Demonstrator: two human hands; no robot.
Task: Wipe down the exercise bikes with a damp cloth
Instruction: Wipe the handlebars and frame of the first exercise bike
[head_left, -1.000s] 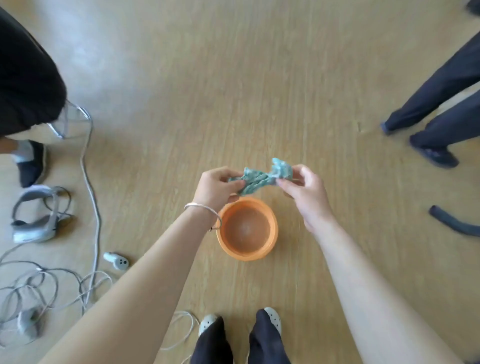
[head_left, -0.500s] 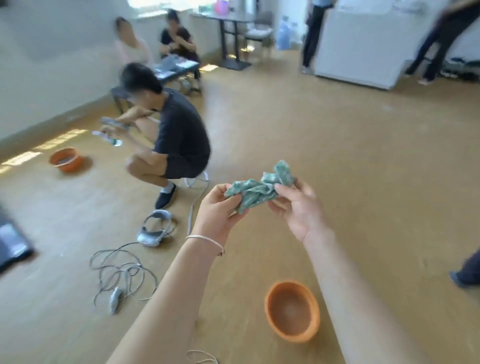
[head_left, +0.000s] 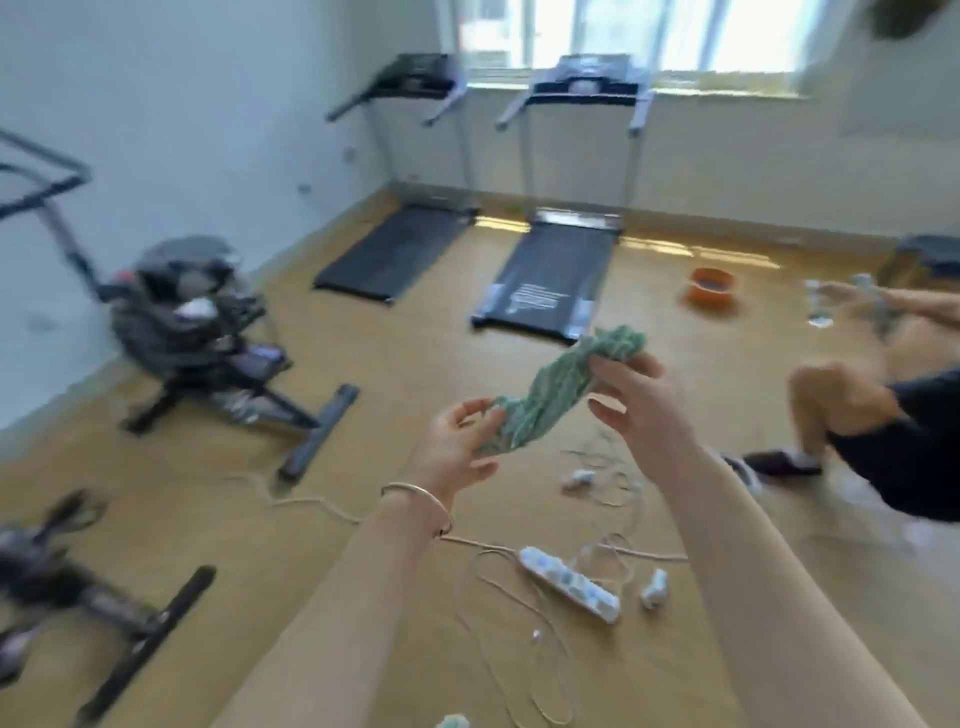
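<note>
Head's swung round: dark grey exercise bikes (head_left: 192, 332) now at left. Twisted teal-green cloth (head_left: 550, 395) up betw. both hands: left hand (head_left: 457, 447) pinches low end, right hand (head_left: 639, 410) grips top. Risk, I'd say: drips onto white power strip (head_left: 569, 582) below; pale cords (head_left: 311, 501) could trip me.

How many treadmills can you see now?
2. The left treadmill stands near the corner; the right treadmill is beside it, under the window. More may be off-frame.
</note>
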